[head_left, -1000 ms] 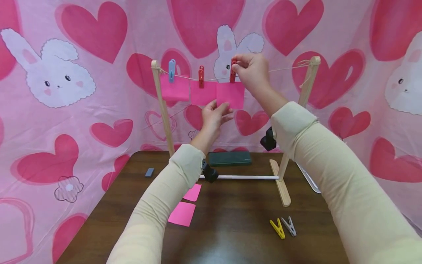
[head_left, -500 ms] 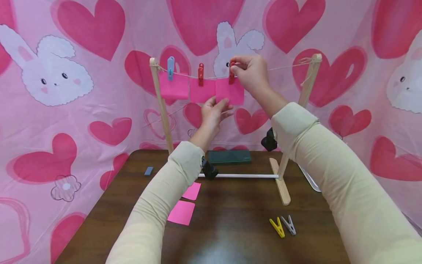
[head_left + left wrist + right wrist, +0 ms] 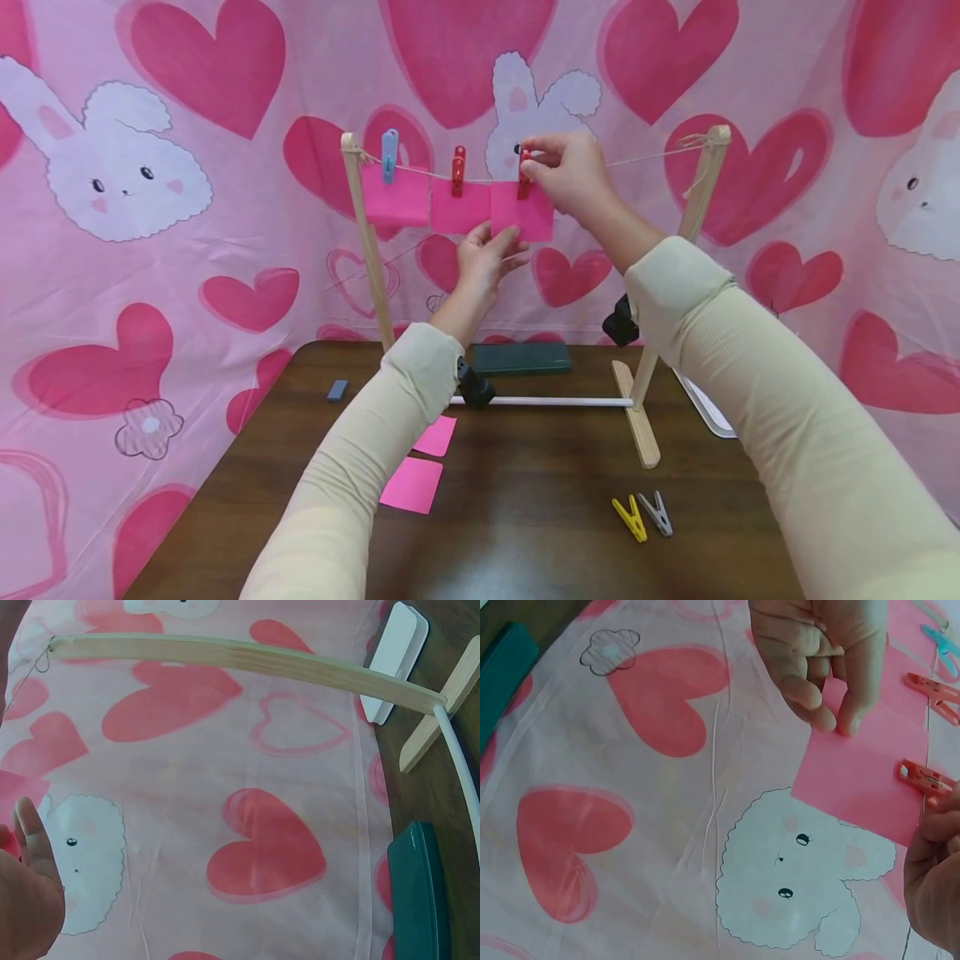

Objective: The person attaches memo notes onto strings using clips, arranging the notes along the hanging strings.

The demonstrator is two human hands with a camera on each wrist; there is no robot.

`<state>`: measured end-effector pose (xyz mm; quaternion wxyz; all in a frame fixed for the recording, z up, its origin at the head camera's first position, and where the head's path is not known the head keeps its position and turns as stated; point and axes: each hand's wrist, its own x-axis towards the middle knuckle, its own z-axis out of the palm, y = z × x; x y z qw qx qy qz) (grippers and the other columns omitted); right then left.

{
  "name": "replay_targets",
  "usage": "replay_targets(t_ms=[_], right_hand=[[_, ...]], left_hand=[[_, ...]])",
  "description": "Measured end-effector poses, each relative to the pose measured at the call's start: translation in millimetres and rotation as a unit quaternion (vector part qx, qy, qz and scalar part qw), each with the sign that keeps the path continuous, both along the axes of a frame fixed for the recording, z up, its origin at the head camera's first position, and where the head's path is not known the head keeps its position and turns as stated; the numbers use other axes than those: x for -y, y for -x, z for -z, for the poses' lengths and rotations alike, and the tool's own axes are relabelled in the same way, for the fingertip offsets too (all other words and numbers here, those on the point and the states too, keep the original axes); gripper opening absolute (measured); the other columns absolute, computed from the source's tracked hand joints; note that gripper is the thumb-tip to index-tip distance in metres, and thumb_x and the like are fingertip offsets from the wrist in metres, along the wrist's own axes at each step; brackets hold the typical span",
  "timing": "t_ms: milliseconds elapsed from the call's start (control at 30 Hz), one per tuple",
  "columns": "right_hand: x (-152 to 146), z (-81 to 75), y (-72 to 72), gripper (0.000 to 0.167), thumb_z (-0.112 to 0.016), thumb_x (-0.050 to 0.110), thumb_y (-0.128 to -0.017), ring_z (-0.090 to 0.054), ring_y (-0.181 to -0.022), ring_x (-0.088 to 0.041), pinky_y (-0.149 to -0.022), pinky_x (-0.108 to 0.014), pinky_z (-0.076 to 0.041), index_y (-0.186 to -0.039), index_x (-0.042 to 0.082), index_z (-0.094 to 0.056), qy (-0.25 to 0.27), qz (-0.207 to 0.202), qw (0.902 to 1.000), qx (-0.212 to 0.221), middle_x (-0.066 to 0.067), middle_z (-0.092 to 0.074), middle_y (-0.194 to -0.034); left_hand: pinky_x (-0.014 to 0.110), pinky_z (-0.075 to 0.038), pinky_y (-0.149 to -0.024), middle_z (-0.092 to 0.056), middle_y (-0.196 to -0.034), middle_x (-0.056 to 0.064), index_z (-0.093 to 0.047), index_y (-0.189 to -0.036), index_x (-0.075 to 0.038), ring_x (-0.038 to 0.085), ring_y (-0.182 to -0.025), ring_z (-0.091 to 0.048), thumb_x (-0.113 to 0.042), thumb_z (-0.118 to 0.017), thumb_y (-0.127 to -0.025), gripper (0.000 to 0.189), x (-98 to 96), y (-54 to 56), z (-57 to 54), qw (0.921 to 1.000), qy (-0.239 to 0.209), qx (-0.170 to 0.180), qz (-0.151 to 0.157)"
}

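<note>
In the head view my left hand [image 3: 482, 260] pinches the lower left corner of a pink paper square [image 3: 534, 218] between thumb and fingers. Above it, my right hand [image 3: 576, 171] grips the upper part of a red clothespin [image 3: 524, 179], whose lower end overlaps the paper's top edge at the string [image 3: 637, 160]. To the left hang two more pink squares, one under a red clothespin [image 3: 458, 171], the other under a blue clothespin [image 3: 389, 157]. The right wrist view shows the held paper [image 3: 862, 765] with the red clothespin [image 3: 922, 778] across its edge.
Two wooden posts [image 3: 369, 242] carry the string, joined low down by a white rod [image 3: 555, 402]. On the brown table [image 3: 525, 533] lie pink squares [image 3: 414, 485], a yellow clothespin [image 3: 630, 518], a grey clothespin [image 3: 657, 512], a green case [image 3: 521, 357] and a small blue block [image 3: 337, 390].
My right hand has moved slightly down and left with the red clothespin, which now reaches further over the paper. My left hand keeps its hold on the paper's lower corner.
</note>
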<state>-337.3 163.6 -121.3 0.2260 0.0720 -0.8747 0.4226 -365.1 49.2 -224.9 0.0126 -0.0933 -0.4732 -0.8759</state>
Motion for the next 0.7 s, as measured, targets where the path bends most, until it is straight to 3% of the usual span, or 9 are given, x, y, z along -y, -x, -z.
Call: replay_targets(t_ms=[133, 333, 500, 700], right_hand=[[-2, 0.8, -1.7, 0.048, -0.058, 0.032, -0.09, -0.054, -0.058, -0.021, -0.051, -0.02, -0.043, -0.136, 0.026, -0.047, -0.008, -0.019, 0.9995, 0.025, -0.001, -0.058, -0.123], [-3, 2.8, -2.4, 0.053, -0.06, 0.034, -0.089, -0.057, -0.059, -0.023, -0.047, -0.022, -0.041, -0.139, 0.025, -0.044, -0.008, -0.039, 0.9986, 0.036, -0.004, -0.059, -0.121], [-8, 5.4, -5.9, 0.054, -0.06, 0.037, -0.088, -0.058, -0.058, -0.021, -0.045, -0.021, -0.04, -0.139, 0.026, -0.044, 0.016, -0.053, 0.9983, 0.02, -0.004, -0.059, -0.123], [-23, 7.5, -14.2, 0.049, -0.062, 0.037, -0.087, -0.06, -0.057, -0.018, -0.045, -0.021, -0.04, -0.134, 0.027, -0.05, 0.052, -0.051, 0.9964, -0.044, -0.003, -0.058, -0.123]], left_hand=[[0.033, -0.054, -0.066, -0.064, -0.096, 0.013, -0.051, -0.127, 0.0, 0.021, -0.072, -0.067, -0.009, -0.067, -0.084, 0.046, 0.6, 0.3, 1.5, 0.9999, 0.008, 0.013, -0.005], [0.033, -0.053, -0.07, -0.06, -0.108, 0.011, -0.042, -0.137, -0.003, 0.029, -0.092, -0.065, -0.015, -0.068, -0.085, 0.059, 0.7, -2.2, 5.7, 0.999, 0.029, 0.032, -0.006], [0.033, -0.054, -0.068, -0.061, -0.107, 0.009, -0.046, -0.133, -0.003, 0.022, -0.078, -0.067, -0.016, -0.071, -0.082, 0.058, 2.4, -3.7, 12.9, 0.9988, 0.029, 0.039, -0.007], [0.03, -0.054, -0.061, -0.063, -0.106, 0.014, -0.058, -0.12, -0.002, 0.018, -0.067, -0.065, -0.01, -0.068, -0.084, 0.039, 10.5, -6.8, 29.8, 0.9974, 0.035, 0.061, 0.014]])
